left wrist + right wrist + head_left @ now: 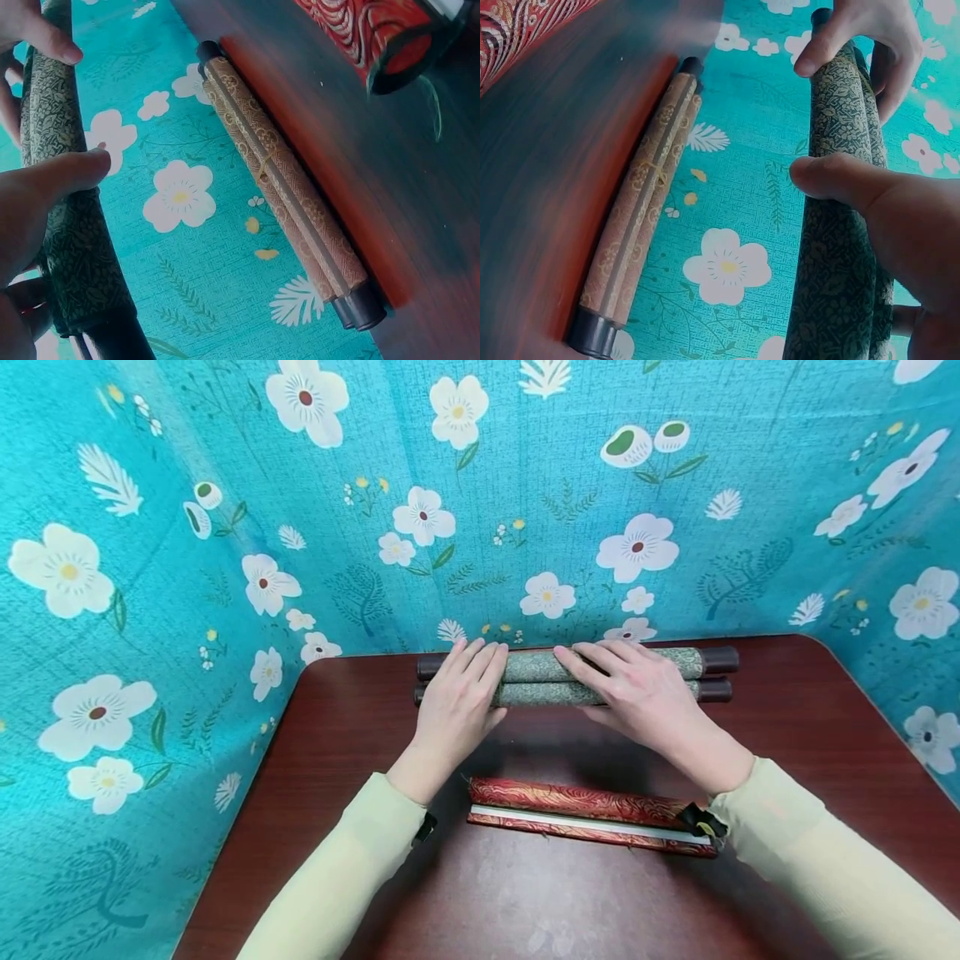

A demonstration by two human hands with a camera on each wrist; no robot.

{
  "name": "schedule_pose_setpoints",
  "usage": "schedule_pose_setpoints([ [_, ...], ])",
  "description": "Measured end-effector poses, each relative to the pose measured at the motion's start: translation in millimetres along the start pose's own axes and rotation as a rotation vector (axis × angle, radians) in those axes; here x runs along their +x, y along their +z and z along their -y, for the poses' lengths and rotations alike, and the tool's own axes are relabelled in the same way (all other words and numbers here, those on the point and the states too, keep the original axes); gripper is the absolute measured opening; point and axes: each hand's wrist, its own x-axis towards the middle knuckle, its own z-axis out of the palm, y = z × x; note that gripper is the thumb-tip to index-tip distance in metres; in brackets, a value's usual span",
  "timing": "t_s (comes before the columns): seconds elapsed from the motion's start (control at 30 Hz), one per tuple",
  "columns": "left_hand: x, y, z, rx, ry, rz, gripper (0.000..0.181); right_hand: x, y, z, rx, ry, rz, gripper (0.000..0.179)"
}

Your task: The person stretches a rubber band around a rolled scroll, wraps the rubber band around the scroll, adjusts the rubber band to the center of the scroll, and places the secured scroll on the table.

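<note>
Both hands hold a green patterned hanging scroll [540, 694], rolled from both ends into two parallel rolls with dark end knobs. It is raised above the table's far side. My left hand [459, 693] grips the left part, fingers over the top and thumb on the near side. Toward the right end, my right hand [637, 693] grips it the same way. In the wrist views the green scroll [82, 255] stands apart from a brown-gold rolled scroll [641, 195], tied with a thin cord, which lies at the table's far edge. The green scroll mostly hides that one in the head view.
A red and gold brocade case [577, 800] with a white inner strip lies on the dark red table [525, 902], nearer than the hands. A black strap [701, 820] is at its right end. Blue flowered cloth [510, 485] hangs behind and beside the table.
</note>
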Motion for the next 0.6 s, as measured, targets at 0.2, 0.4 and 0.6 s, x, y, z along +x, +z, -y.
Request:
schedule_pose_setpoints([
  [0.2, -1.3, 0.0, 2.6, 0.013, -0.023, 0.041, 0.098, -2.6, 2.4, -2.9, 0.01, 0.01, 0.02, 0.095],
  [0.4, -4.3, -1.8, 4.8, 0.017, -0.052, 0.07, 0.095, -5.0, 2.0, -4.9, 0.011, 0.013, 0.043, 0.098],
  [0.6, -0.3, 0.7, 2.5, -0.002, -0.036, 0.07, 0.09, -6.2, 1.4, -4.4, 0.012, 0.015, 0.038, 0.098],
])
